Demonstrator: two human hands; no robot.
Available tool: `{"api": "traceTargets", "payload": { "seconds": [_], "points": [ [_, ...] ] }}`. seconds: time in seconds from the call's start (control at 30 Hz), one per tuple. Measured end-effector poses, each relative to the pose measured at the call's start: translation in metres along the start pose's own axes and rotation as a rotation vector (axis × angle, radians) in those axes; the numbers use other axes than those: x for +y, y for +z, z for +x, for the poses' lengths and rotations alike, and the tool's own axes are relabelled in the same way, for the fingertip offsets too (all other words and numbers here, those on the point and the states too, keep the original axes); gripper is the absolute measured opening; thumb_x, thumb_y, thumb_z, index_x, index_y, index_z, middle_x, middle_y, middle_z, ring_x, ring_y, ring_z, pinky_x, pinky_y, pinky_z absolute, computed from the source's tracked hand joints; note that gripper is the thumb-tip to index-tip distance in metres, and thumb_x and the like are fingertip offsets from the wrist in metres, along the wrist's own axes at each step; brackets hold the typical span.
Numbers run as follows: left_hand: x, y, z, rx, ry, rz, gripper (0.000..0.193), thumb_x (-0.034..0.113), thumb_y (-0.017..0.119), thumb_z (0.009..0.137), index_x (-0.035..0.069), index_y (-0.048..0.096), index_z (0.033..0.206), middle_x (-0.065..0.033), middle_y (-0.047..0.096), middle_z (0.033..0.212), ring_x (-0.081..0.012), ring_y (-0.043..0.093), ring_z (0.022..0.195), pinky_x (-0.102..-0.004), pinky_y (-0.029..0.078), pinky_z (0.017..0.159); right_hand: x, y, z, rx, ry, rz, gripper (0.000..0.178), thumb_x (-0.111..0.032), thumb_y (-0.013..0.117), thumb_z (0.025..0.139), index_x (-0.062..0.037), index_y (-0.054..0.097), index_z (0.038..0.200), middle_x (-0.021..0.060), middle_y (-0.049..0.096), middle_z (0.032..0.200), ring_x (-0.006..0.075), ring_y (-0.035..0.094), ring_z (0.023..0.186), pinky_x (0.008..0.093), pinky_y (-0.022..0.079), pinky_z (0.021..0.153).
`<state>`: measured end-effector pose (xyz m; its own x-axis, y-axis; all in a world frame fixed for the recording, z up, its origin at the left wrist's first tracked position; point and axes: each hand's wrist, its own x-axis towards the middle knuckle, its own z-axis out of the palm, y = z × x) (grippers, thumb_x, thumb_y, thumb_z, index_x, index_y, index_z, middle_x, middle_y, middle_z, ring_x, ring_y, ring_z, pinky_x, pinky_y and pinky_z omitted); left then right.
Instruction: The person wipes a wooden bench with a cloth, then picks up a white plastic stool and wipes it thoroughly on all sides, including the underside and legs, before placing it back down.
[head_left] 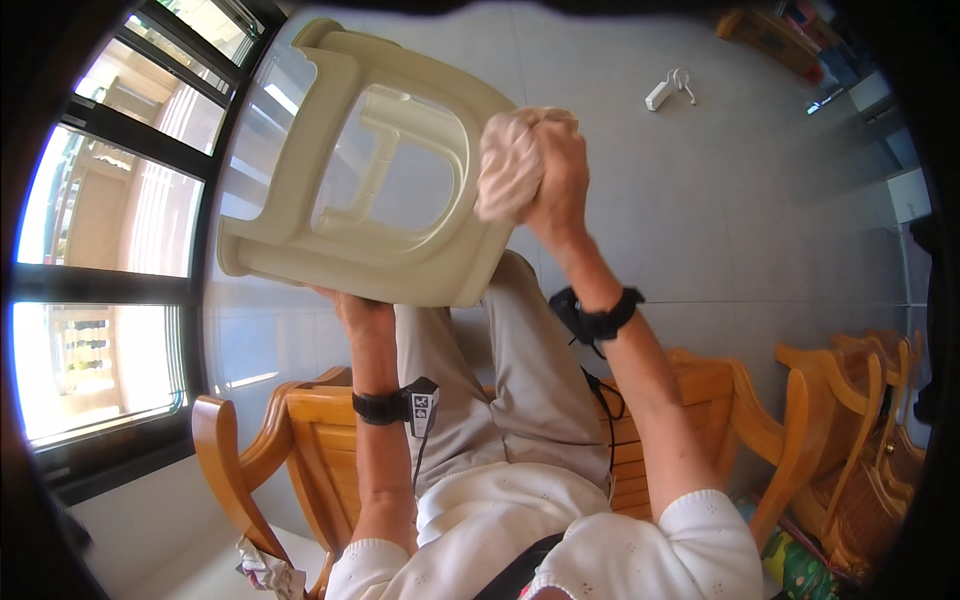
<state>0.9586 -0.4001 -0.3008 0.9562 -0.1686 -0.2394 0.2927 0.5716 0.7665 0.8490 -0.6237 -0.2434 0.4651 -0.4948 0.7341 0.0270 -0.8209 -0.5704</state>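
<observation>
A beige plastic stool (330,130) is held up in front of me, tipped on its side so that its legs point left. My left hand (358,312) supports it from the near edge, with most of its fingers hidden behind the plastic. My right hand (556,180) is closed around a crumpled pale pink cloth (510,165). The cloth lies against the right-hand side of the stool, by its rounded opening, and looks slightly blurred.
I sit on a wooden bench (320,405), with more wooden chairs (835,390) to the right. Black-framed windows (130,200) line the left side. A white power strip (660,95) with its cord lies on the grey tiled floor (760,200). Crumpled tissue (268,570) sits at lower left.
</observation>
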Motion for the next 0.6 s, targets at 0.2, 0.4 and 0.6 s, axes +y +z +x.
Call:
{"api": "traceTargets", "payload": {
  "seconds": [0.2,0.4,0.6],
  "points": [
    [0.0,-0.022,0.016,-0.029,-0.043,-0.017,0.043,0.021,0.065,0.094,0.022,0.045,0.131,-0.0033,0.059,0.121,-0.022,0.062,0.106,-0.0397,0.058,0.088,-0.086,0.022,-0.096,-0.13,-0.35,-0.091,0.019,-0.012,0.064,0.082,-0.0022,0.064,0.098,0.0105,0.061,0.106,0.0316,0.057,0.104,0.0436,0.045,0.089],
    [0.007,-0.048,0.008,-0.013,-0.08,-0.012,0.038,0.02,0.064,0.094,0.024,0.044,0.126,-0.0029,0.06,0.108,-0.0192,0.064,0.092,-0.0385,0.06,0.078,-0.065,0.013,-0.071,-0.182,-0.302,-0.111,0.017,-0.017,0.067,0.077,-0.006,0.063,0.088,0.0082,0.059,0.102,0.0247,0.059,0.099,0.0407,0.045,0.082],
    [0.008,-0.048,0.001,0.134,-0.097,0.024,0.035,0.016,0.063,0.094,0.024,0.042,0.121,-0.0004,0.058,0.094,-0.0166,0.062,0.083,-0.0387,0.06,0.072,-0.011,0.013,0.039,0.018,-0.072,0.056,0.02,-0.013,0.068,0.075,-0.0021,0.059,0.089,0.0154,0.061,0.091,0.0346,0.057,0.089,0.0442,0.046,0.083]
  ]
}}
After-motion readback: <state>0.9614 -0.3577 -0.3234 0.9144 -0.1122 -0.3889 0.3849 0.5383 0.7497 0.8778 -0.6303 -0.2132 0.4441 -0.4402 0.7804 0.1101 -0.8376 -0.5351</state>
